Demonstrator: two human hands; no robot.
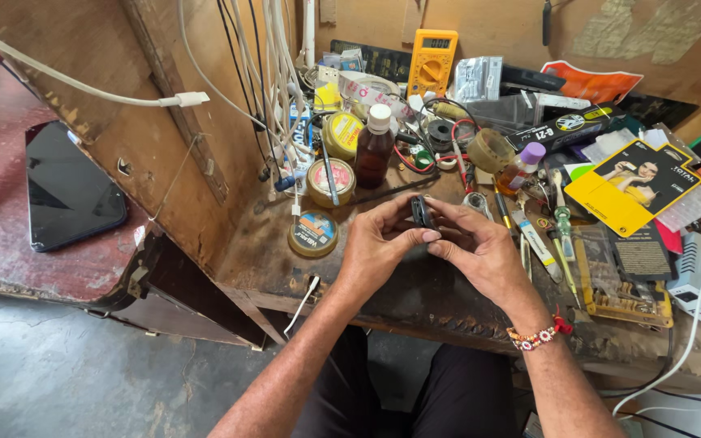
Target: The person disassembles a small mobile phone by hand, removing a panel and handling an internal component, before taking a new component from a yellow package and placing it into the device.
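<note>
Pinching small dark part (pixel 422 212) between left hand (pixel 379 247) and right hand (pixel 480 251), steadied above cluttered workbench (pixel 415 296), near round tin (pixel 312 234).

Single view only; no second camera to overlap with. The camera sits on the seated person's head and faces forward and steeply down over a worn wooden workbench (pixel 415 296). It is near: the bench edge runs across the lower half of the frame, with forearms entering from the bottom edge and dark trousers below the bench. Above the bench, the wall fills the top of the frame. Left of the bench, a lower red surface (pixel 10 243) and grey concrete floor (pixel 58 381) show. Right of the bench the frame cuts off the clutter.
</note>
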